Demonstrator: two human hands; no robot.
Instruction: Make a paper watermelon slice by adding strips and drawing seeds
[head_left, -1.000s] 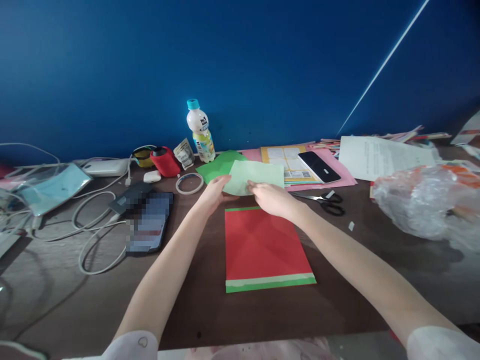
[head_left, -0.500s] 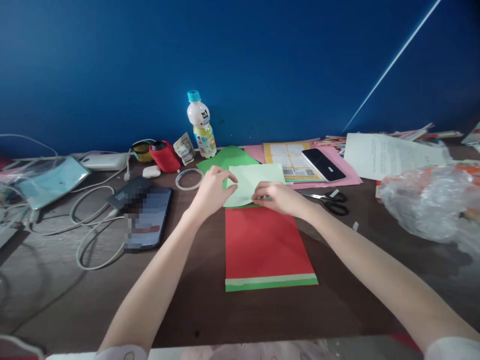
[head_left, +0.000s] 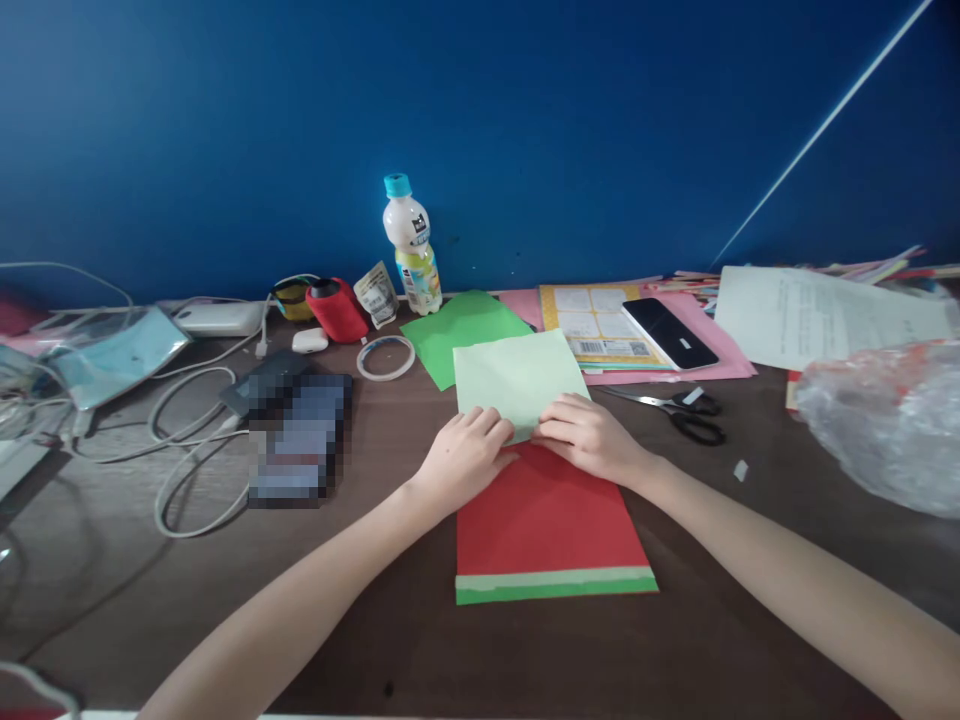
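A pale green sheet of paper (head_left: 517, 375) lies over the far end of a red sheet of paper (head_left: 551, 530). The red sheet has a pale green and a brighter green strip along its near edge. My left hand (head_left: 466, 455) is closed at the near left part of the pale sheet, fingers curled over its edge. On the right, my right hand (head_left: 592, 437) pinches the same near edge, thumb low and fingers bent. Both hands hide parts of that edge and rest above the red sheet.
Behind lies a green sheet (head_left: 457, 325), with a drink bottle (head_left: 412, 245) beyond. Scissors (head_left: 675, 403) lie right, below a black phone (head_left: 670, 332) on stacked papers. Leftward are a tape roll (head_left: 385, 358), another phone (head_left: 304, 440) and cables (head_left: 161, 490). Clear plastic (head_left: 885, 430) sits far right.
Both hands have moved nearer to me and now hold the near edge. The pale sheet's near edge has come down further over the red sheet. The camera view has shifted slightly.
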